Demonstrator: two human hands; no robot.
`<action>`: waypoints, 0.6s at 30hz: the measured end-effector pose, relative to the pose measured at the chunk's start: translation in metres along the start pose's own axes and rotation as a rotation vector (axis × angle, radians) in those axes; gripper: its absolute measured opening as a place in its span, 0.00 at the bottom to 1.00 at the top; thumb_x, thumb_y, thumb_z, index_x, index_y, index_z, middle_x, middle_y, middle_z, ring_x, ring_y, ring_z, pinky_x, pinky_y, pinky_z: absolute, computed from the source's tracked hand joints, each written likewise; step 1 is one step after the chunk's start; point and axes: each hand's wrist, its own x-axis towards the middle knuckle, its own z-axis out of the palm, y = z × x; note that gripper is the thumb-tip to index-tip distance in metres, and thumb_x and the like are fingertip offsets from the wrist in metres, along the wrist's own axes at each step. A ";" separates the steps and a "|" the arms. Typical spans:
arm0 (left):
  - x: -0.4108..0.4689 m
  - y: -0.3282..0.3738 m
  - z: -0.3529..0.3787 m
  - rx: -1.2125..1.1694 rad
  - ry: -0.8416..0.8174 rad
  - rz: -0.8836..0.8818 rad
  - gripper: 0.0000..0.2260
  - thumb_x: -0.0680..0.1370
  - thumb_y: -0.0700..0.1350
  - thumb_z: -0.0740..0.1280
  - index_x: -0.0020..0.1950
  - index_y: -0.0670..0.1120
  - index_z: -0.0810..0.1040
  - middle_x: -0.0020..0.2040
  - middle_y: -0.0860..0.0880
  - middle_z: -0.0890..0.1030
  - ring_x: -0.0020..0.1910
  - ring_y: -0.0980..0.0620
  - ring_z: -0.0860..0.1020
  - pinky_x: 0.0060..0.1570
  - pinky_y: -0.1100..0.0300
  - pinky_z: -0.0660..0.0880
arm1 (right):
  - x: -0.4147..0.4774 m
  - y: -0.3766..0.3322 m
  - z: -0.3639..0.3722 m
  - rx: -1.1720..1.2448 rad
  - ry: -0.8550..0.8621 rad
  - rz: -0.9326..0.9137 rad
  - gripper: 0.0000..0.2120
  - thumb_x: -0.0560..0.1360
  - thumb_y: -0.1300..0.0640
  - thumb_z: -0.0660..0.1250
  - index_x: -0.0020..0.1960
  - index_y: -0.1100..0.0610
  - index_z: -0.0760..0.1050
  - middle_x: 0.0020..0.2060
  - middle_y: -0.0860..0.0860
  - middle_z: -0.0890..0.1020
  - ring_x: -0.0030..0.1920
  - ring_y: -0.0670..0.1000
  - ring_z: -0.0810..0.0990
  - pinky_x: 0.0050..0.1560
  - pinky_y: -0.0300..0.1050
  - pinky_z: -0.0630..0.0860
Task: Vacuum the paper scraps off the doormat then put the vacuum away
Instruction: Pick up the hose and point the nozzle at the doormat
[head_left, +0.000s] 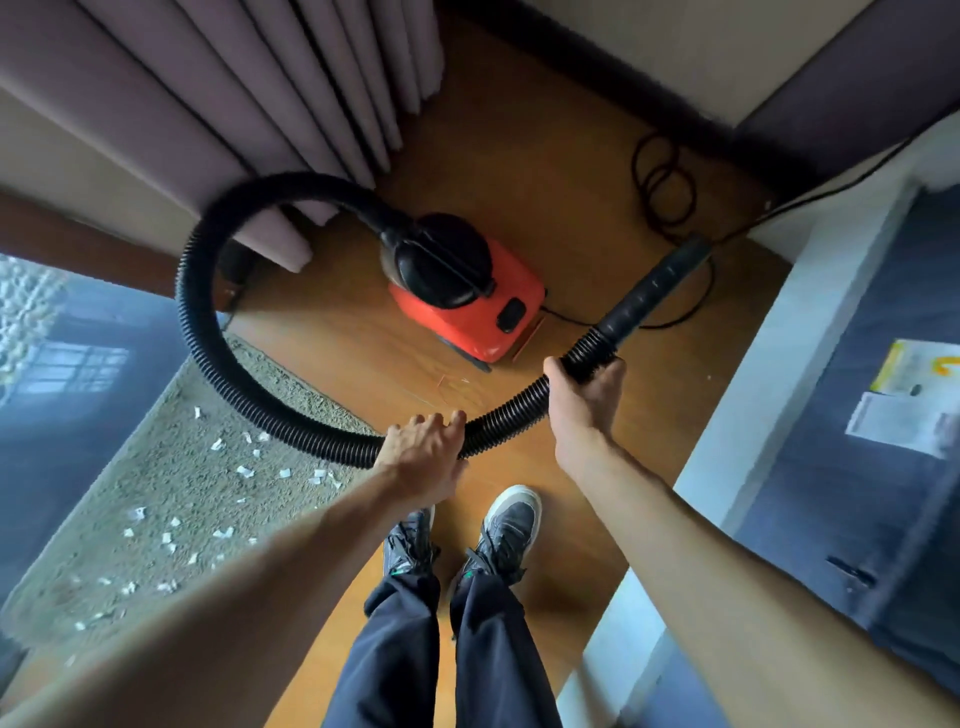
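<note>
A small red and black vacuum stands on the wooden floor ahead of my feet. Its black ribbed hose loops out to the left and comes back toward me. My left hand grips the hose low in the loop. My right hand grips the hose just below the black nozzle tube, which points up and to the right. The grey-green doormat lies at the lower left, with several white paper scraps scattered over it.
Mauve curtains hang at the upper left. The black power cord coils on the floor behind the vacuum. A bed with blue bedding and papers fills the right side. My shoes stand on the floor.
</note>
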 end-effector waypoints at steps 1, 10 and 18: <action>-0.007 0.004 -0.011 -0.015 0.040 -0.009 0.27 0.82 0.54 0.61 0.75 0.43 0.56 0.60 0.42 0.74 0.55 0.45 0.76 0.51 0.51 0.78 | -0.007 -0.014 -0.003 -0.002 -0.034 -0.047 0.27 0.76 0.58 0.70 0.71 0.58 0.63 0.57 0.50 0.72 0.59 0.54 0.76 0.58 0.39 0.68; -0.068 0.002 -0.054 -0.153 0.464 -0.211 0.20 0.79 0.57 0.61 0.65 0.47 0.67 0.57 0.45 0.74 0.56 0.43 0.73 0.46 0.50 0.75 | -0.067 -0.100 0.017 -0.158 -0.211 -0.426 0.25 0.77 0.50 0.68 0.66 0.62 0.63 0.60 0.56 0.74 0.57 0.52 0.75 0.59 0.43 0.72; -0.106 -0.043 -0.035 -0.424 0.553 -0.269 0.18 0.78 0.55 0.65 0.61 0.45 0.70 0.51 0.42 0.74 0.47 0.39 0.75 0.47 0.47 0.75 | -0.120 -0.101 0.062 -0.232 -0.388 -0.609 0.23 0.76 0.50 0.67 0.65 0.58 0.64 0.60 0.55 0.77 0.56 0.52 0.79 0.58 0.50 0.78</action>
